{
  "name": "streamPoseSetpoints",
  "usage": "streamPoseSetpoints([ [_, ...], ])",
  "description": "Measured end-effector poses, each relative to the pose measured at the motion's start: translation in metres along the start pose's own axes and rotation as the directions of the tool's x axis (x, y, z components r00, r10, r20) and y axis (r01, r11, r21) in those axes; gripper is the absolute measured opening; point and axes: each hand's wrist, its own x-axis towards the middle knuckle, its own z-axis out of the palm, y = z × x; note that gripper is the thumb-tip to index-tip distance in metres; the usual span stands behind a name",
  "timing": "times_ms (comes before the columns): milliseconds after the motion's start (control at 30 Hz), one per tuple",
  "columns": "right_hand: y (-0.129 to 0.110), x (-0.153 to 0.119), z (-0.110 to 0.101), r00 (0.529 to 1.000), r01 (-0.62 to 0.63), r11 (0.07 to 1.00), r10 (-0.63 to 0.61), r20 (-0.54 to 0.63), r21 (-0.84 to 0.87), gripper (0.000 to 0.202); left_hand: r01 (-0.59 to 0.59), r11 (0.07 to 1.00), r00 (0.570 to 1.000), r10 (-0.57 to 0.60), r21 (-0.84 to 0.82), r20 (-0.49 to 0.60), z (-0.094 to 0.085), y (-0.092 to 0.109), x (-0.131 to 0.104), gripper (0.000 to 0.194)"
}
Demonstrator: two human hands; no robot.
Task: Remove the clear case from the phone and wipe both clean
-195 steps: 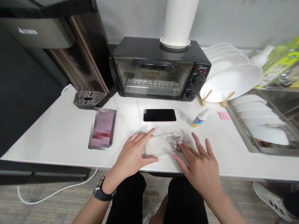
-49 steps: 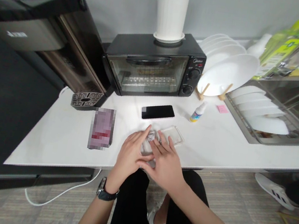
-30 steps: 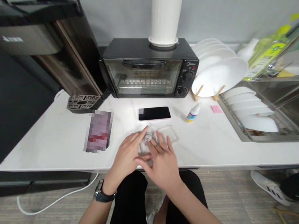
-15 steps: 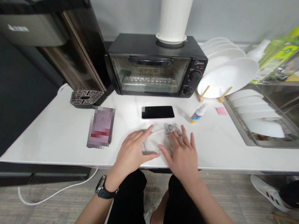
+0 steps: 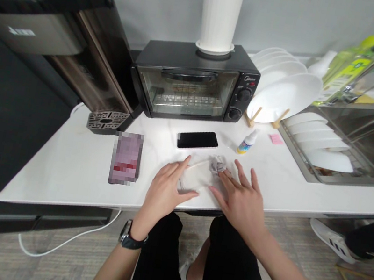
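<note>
A pale, flat whitish piece (image 5: 197, 175), like a thin cloth or pouch, lies on the counter between my hands. At its far right corner sits a crumpled greyish bunch (image 5: 218, 164); I cannot make out whether they are one thing. My left hand (image 5: 167, 184) is spread, thumb and fingers along the piece's left edge. My right hand (image 5: 243, 198) has its fingers apart, with fingertips touching the crumpled bunch or just beside it. Behind them lies a phone (image 5: 198, 140), screen dark. A small spray bottle (image 5: 246, 142) with a white top stands to the right.
A blurred-out purple item (image 5: 126, 159) lies left on the white counter (image 5: 69, 168). Behind stand a toaster oven (image 5: 187, 95), a drinks dispenser (image 5: 89, 63) and plates (image 5: 286, 96). At right are a pink sticky note (image 5: 275, 139), a sink (image 5: 370, 126) and another person's shoe (image 5: 332, 241).
My right hand has moved right, uncovering more of the pale piece. The crumpled bunch shows more fully. My left hand has stayed in place.
</note>
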Motion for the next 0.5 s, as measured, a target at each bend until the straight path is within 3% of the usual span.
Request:
streamPoseSetpoints([
  [133, -0.021, 0.017, 0.02, 0.999, -0.03, 0.996, 0.033, -0.031, 0.084, 0.057, 0.013, 1.0, 1.0, -0.012, -0.011, 0.016, -0.001, -0.001, 0.0, 0.1],
  [300, -0.064, 0.009, 0.023, 0.99, 0.12, 0.943, -0.138, 0.037, 0.31, 0.06, 0.039, 0.999, 0.998, -0.038, -0.023, 0.051, -0.003, 0.0, -0.001, 0.097],
  [367, -0.06, 0.0, 0.015, 0.986, 0.131, 0.933, -0.158, 0.053, 0.336, 0.051, 0.053, 0.999, 0.997, -0.053, -0.001, 0.052, -0.002, 0.001, 0.0, 0.098],
  [500, -0.023, -0.009, 0.001, 0.994, 0.085, 0.969, -0.099, 0.048, 0.234, 0.035, 0.027, 1.0, 0.999, -0.027, 0.014, 0.027, 0.0, 0.003, -0.001, 0.098],
])
